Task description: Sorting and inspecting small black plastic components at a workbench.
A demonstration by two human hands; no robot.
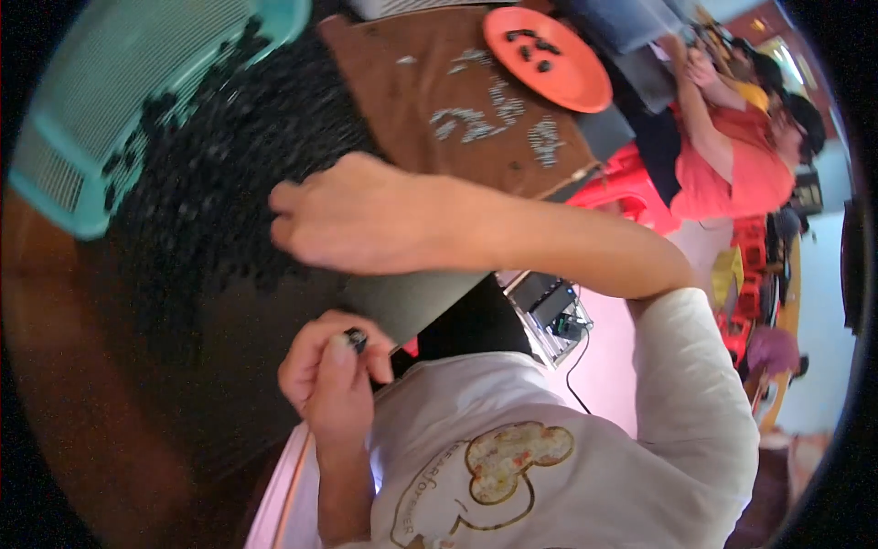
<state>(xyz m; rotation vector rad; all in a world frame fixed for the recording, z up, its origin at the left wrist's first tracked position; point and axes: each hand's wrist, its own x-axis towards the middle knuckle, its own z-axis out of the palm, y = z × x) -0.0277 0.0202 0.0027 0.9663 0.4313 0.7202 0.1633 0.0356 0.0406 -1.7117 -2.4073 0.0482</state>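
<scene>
My left hand [334, 371] is closed, pinching a small black piece [356, 339] with a shiny end between thumb and finger. It is held just off the table's near edge, close to my white shirt. My right hand [352, 220] reaches across above a large heap of small black parts [219, 156]. Its fingers are curled together and point left; their tips are partly hidden, so whatever they hold cannot be made out.
A teal slotted basket [82, 174] lies tipped at the left, black parts spilling from it. On a brown cloth [384, 91] lie several small silvery pins [471, 123]. An orange plate [576, 78] holds a few black parts. Another person in a red shirt [732, 156] works at the upper right.
</scene>
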